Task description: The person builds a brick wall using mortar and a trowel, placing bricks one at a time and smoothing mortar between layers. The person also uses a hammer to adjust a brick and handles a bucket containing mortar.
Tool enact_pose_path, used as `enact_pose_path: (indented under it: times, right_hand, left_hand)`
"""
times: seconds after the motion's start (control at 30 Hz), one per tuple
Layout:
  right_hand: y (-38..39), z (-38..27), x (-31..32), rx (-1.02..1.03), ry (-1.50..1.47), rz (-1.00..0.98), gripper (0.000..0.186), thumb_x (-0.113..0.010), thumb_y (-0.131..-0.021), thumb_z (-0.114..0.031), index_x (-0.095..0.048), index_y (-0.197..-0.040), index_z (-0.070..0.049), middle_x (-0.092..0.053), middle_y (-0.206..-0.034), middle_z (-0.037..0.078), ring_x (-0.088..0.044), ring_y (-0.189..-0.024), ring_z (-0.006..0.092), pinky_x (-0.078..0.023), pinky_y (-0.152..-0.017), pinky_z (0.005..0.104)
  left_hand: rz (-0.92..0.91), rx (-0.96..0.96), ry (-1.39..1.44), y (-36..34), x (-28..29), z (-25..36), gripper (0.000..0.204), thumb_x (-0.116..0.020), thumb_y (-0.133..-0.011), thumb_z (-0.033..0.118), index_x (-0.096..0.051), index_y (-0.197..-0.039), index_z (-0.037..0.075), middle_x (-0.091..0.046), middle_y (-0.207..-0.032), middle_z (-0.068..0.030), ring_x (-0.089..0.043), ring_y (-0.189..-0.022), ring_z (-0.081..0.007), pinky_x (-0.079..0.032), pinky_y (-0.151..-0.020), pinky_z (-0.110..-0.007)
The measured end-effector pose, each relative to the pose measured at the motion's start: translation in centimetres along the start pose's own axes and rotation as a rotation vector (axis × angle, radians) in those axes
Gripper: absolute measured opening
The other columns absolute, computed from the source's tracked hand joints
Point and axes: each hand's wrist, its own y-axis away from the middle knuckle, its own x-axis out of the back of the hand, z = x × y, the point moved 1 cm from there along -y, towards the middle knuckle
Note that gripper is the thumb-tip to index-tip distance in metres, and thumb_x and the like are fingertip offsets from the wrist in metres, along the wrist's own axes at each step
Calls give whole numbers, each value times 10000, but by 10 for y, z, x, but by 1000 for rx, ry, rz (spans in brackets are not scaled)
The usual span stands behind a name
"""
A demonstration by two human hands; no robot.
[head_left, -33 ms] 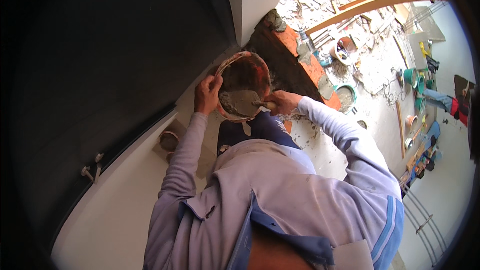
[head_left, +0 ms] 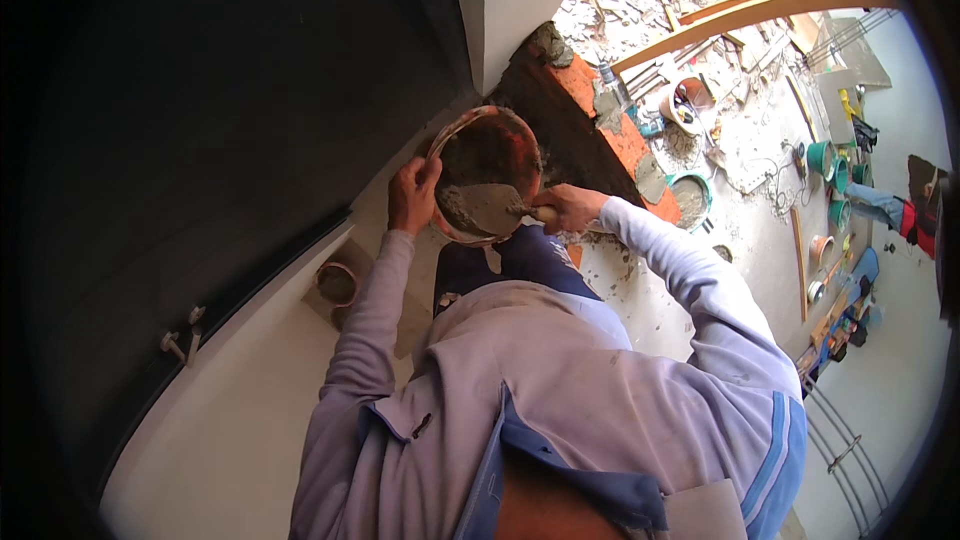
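A round orange-red bucket [head_left: 516,135], smeared with mortar, is held tilted in front of my legs. My left hand [head_left: 411,192] grips its rim on the left side. In my right hand [head_left: 575,207] is the handle of a trowel [head_left: 493,208], fingers wrapped round it at the bucket's right edge. The blade lies inside the bucket, over grey wet mortar [head_left: 455,208] near the lower left of the opening. Just beyond the bucket on the right runs a low wall of orange bricks [head_left: 622,140] with lumps of mortar on top.
A dark panel [head_left: 250,90] fills the left, beside a white column [head_left: 520,0]. Right of the bricks stand a green tub of mortar [head_left: 690,198] and a bucket with tools [head_left: 688,103]. A wooden beam [head_left: 760,12] crosses the rubble. Another person [head_left: 890,208] is at far right.
Both hands keep their hold on bucket and trowel, almost in the same place. The person at the far right has shifted slightly.
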Motion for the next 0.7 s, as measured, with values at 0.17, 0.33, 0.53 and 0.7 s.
enact_pose_path:
  times: [0.17,0.33,0.53,0.7]
  right_hand:
    - [33,-15,57,-329,-308,-179,212,-625,-763,-81,-582,-962,-23,-563,-683,20,-555,-539,107,-468,-470,257]
    - [38,25,143,-536,-489,-72,133,-594,-874,-83,-619,-1000,-47,-591,-651,28,-529,-445,91,-460,-383,233]
    - [30,74,190,-543,-592,36,235,-515,-953,-226,-603,-1028,-22,-542,-576,40,-491,-381,106,-402,-331,243]
    - [43,60,124,-364,546,551,336,-559,-920,-337,-463,-943,-17,-602,-767,225,-625,-789,412,-494,-712,491]
  left_hand:
    - [252,-19,-43,30,-9,-52,390,-556,-957,369,-567,-823,3,-518,-686,-122,-556,-553,-249,-429,-546,-373]
    - [238,364,324,61,-3,-58,391,-527,-972,384,-585,-977,-3,-539,-757,-84,-575,-442,-219,-470,-455,-335]
    - [331,531,342,91,14,-80,445,-520,-967,423,-567,-1088,-3,-606,-872,-91,-599,-446,-217,-485,-471,-332]
    - [430,570,176,126,41,-127,566,-508,-953,511,-560,-1168,-10,-625,-982,-127,-632,-757,-193,-465,-789,-346]
